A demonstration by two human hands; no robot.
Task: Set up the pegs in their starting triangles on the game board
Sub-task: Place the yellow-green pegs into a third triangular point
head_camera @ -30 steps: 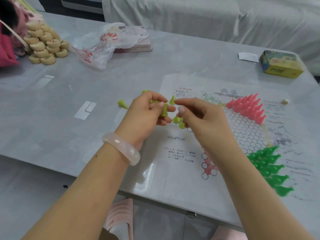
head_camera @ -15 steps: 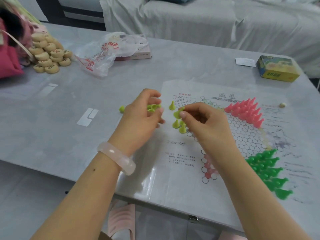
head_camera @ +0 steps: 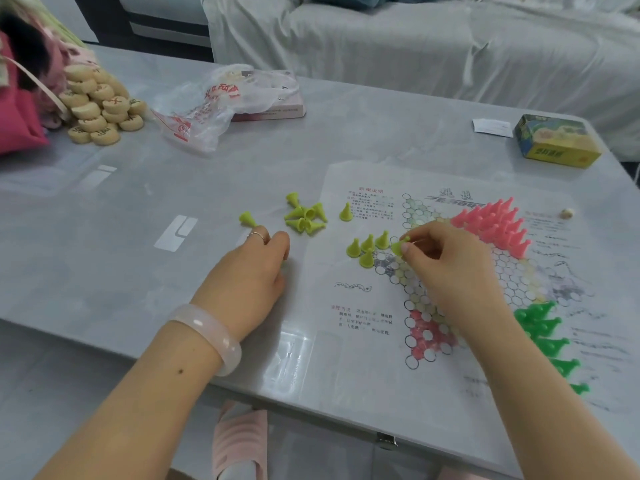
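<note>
The paper game board (head_camera: 367,306) lies on the table's right half. Pink pegs (head_camera: 491,223) fill its far triangle and dark green pegs (head_camera: 543,330) its near-right one. Several yellow-green pegs (head_camera: 367,247) stand in the left triangle. My right hand (head_camera: 450,268) pinches one yellow-green peg (head_camera: 400,245), tilted, just right of those. My left hand (head_camera: 252,275) rests on the table left of the board, fingers curled loosely, holding nothing I can see. A loose heap of yellow-green pegs (head_camera: 304,214) lies beyond it, with one peg (head_camera: 246,219) apart and another upright (head_camera: 345,213).
A pile of wooden chess discs (head_camera: 100,109) and a pink bag (head_camera: 17,109) sit far left. A crumpled plastic bag (head_camera: 221,98) covers a flat box. A yellow-green carton (head_camera: 554,142), a paper slip (head_camera: 491,127) and a small die (head_camera: 567,213) lie far right.
My left hand has let its pegs drop into a heap and come back to rest on the table. My right hand moved right with one peg toward the standing ones.
</note>
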